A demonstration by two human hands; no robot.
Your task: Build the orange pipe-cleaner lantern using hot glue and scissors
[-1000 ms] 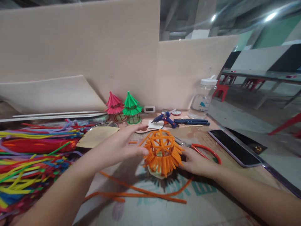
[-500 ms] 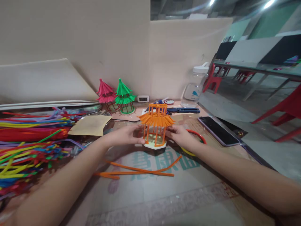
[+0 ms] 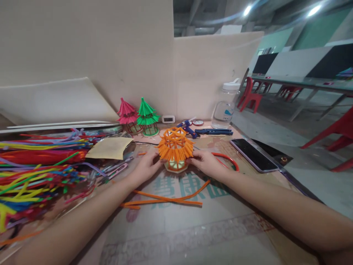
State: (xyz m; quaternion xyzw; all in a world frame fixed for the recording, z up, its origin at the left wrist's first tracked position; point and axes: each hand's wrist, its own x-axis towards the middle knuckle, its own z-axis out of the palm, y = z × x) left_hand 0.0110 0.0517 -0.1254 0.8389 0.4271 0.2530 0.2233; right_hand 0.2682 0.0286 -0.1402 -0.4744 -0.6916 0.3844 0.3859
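Observation:
An orange pavilion model [image 3: 175,151], built of fuzzy pipe cleaners, stands between my hands with its fringed roof and open upper frame tipped partly toward me. Its pale base [image 3: 176,169] shows under the roof's edge. My left hand [image 3: 150,163] grips it from the left and my right hand [image 3: 204,162] from the right; fingertips on both sides are partly hidden behind the roof fringe. Loose orange pipe cleaners [image 3: 165,200] lie crossed on the table in front of it.
Behind stand a pink pavilion [image 3: 127,114] and a green pavilion [image 3: 148,117]. Bundles of coloured pipe cleaners [image 3: 35,176] fill the left. Back right are a blue glue gun [image 3: 189,129], pliers-like blue tool [image 3: 213,131], water bottle [image 3: 224,106] and phone [image 3: 255,154].
The orange pavilion has tilted so its open top frame faces me more, and its columns are now mostly hidden. Both hands have stayed on its sides. The view has shifted slightly.

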